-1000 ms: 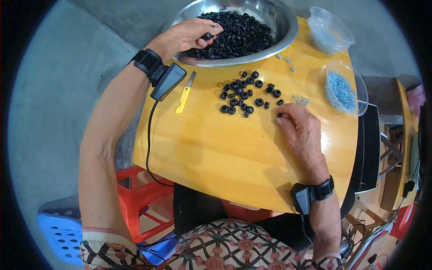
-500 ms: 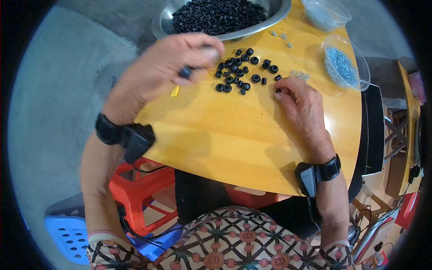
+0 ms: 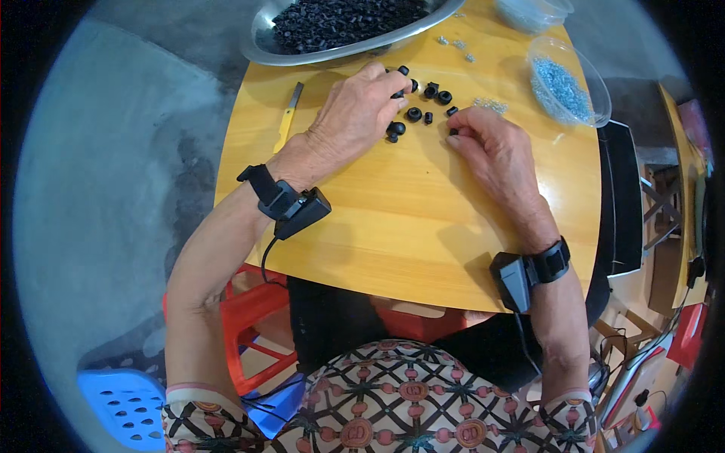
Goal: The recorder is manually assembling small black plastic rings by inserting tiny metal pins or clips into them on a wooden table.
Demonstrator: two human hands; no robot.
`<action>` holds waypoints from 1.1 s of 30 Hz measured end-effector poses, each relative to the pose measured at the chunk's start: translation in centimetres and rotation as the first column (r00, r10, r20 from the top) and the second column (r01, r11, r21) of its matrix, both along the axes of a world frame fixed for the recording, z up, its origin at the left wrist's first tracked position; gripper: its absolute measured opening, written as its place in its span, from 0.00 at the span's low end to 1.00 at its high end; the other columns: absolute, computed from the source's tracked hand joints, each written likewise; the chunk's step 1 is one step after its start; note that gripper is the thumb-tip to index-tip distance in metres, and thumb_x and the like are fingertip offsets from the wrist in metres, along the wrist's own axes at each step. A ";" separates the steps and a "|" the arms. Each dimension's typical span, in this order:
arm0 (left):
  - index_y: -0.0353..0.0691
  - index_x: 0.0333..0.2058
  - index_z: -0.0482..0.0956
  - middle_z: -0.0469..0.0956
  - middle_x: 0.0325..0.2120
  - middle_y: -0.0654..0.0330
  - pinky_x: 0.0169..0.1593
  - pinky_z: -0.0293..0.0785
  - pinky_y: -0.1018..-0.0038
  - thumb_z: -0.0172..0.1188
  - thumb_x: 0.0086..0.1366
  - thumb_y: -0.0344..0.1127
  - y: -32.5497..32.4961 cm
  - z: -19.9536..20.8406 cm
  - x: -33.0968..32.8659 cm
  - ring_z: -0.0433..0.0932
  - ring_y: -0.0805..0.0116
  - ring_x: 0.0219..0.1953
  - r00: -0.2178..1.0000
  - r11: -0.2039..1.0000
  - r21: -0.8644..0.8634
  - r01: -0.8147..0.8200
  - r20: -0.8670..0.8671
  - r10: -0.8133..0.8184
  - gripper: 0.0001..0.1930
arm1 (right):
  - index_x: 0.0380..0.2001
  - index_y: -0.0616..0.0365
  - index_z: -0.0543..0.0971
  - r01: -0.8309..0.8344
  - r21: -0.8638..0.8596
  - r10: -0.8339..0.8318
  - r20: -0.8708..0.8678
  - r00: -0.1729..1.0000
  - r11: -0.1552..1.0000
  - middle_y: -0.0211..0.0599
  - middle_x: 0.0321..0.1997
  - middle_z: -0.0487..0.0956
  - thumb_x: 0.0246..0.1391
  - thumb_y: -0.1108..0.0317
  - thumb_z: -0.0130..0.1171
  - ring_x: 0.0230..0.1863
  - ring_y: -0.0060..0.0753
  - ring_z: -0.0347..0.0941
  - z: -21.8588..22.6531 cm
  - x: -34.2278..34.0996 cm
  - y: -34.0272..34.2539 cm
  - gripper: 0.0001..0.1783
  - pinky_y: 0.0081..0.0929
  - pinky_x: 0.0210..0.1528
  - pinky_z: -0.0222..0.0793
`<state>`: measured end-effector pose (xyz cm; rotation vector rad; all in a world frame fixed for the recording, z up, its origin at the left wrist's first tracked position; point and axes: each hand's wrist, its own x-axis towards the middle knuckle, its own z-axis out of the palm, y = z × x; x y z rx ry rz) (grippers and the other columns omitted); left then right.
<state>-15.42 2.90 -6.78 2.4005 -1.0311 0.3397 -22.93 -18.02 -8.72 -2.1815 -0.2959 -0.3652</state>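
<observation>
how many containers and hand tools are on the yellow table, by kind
metal bowl of black rings: 1
clear plastic tubs (one holding small blue parts, one at the far edge): 2
yellow-handled blade tool: 1
total: 4

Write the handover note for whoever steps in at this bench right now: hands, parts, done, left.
Left hand: resting on the black rubber rings loose on the yellow table, fingertips on one.
Right hand: on the table beside the rings, pinching something small; too hidden to tell what.
Metal bowl at the far edge holds the bulk of the black parts. Clear tub of small blue parts far right. Yellow cutter left of the hands.
Done: a handful of rings laid out.
Left: most parts sit in the bowl.
</observation>
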 end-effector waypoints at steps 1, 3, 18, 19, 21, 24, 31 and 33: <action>0.37 0.39 0.77 0.74 0.30 0.52 0.36 0.71 0.65 0.60 0.59 0.31 0.0 0.0 -0.1 0.75 0.52 0.33 1.000 1.000 0.019 -0.009 0.002 0.009 0.10 | 0.32 0.57 0.79 -0.006 0.029 0.006 -0.020 1.000 1.000 0.39 0.29 0.79 0.45 0.72 0.62 0.31 0.40 0.77 0.0 0.0 0.0 0.08 0.32 0.34 0.72; 0.38 0.40 0.78 0.74 0.30 0.53 0.36 0.71 0.65 0.61 0.58 0.32 0.0 -0.1 -0.1 0.75 0.53 0.33 1.000 0.999 0.037 -0.013 0.004 0.013 0.11 | 0.32 0.57 0.79 -0.001 0.014 0.001 -0.024 1.000 1.000 0.39 0.29 0.79 0.45 0.72 0.62 0.31 0.40 0.77 -0.2 0.1 -0.1 0.08 0.32 0.34 0.72; 0.39 0.41 0.80 0.79 0.36 0.55 0.42 0.73 0.66 0.63 0.57 0.31 1.1 0.1 -1.4 0.76 0.56 0.38 0.986 0.998 0.055 -0.013 0.165 0.004 0.12 | 0.31 0.58 0.78 -0.006 -0.026 0.006 0.007 1.000 1.000 0.40 0.28 0.80 0.47 0.72 0.62 0.31 0.41 0.78 -0.3 0.1 -0.1 0.07 0.33 0.34 0.72; 0.38 0.41 0.81 0.79 0.37 0.55 0.44 0.72 0.66 0.63 0.57 0.31 1.2 0.0 -1.6 0.76 0.56 0.40 0.988 0.999 0.052 -0.017 0.155 0.008 0.12 | 0.31 0.58 0.78 -0.007 -0.026 0.007 0.007 1.000 1.000 0.40 0.28 0.80 0.47 0.72 0.62 0.31 0.41 0.77 -0.2 0.2 0.0 0.07 0.33 0.34 0.72; 0.38 0.40 0.81 0.79 0.38 0.55 0.45 0.72 0.66 0.63 0.57 0.30 1.3 -0.2 -1.7 0.75 0.56 0.41 0.990 0.999 0.045 -0.021 0.143 0.014 0.11 | 0.31 0.58 0.79 -0.006 -0.038 0.006 0.000 1.000 0.999 0.39 0.28 0.79 0.46 0.72 0.62 0.31 0.41 0.77 0.0 0.1 0.0 0.07 0.33 0.34 0.72; 0.37 0.40 0.81 0.79 0.41 0.55 0.48 0.71 0.67 0.62 0.57 0.29 1.4 -0.2 -1.9 0.75 0.56 0.44 0.984 0.999 0.027 -0.023 0.174 0.018 0.11 | 0.32 0.58 0.79 -0.002 -0.039 0.002 -0.003 1.000 0.999 0.39 0.27 0.79 0.46 0.72 0.62 0.30 0.40 0.77 0.0 0.0 -0.1 0.07 0.32 0.33 0.72; 0.39 0.47 0.79 0.75 0.50 0.52 0.57 0.65 0.63 0.64 0.57 0.35 3.2 -0.8 -3.4 0.70 0.53 0.55 0.988 0.994 -0.044 -0.104 0.108 0.108 0.18 | 0.34 0.58 0.79 0.006 0.031 -0.005 -0.040 0.999 1.000 0.40 0.28 0.80 0.47 0.72 0.63 0.31 0.38 0.79 -0.3 0.0 -0.1 0.08 0.31 0.34 0.74; 0.40 0.50 0.76 0.72 0.53 0.49 0.59 0.64 0.62 0.64 0.57 0.36 3.6 -0.9 -4.2 0.67 0.50 0.59 0.989 0.992 -0.037 -0.119 0.080 0.122 0.21 | 0.34 0.58 0.79 0.014 0.048 -0.012 -0.041 0.999 0.999 0.41 0.28 0.80 0.47 0.73 0.62 0.31 0.38 0.79 -0.3 0.0 -0.1 0.08 0.31 0.35 0.74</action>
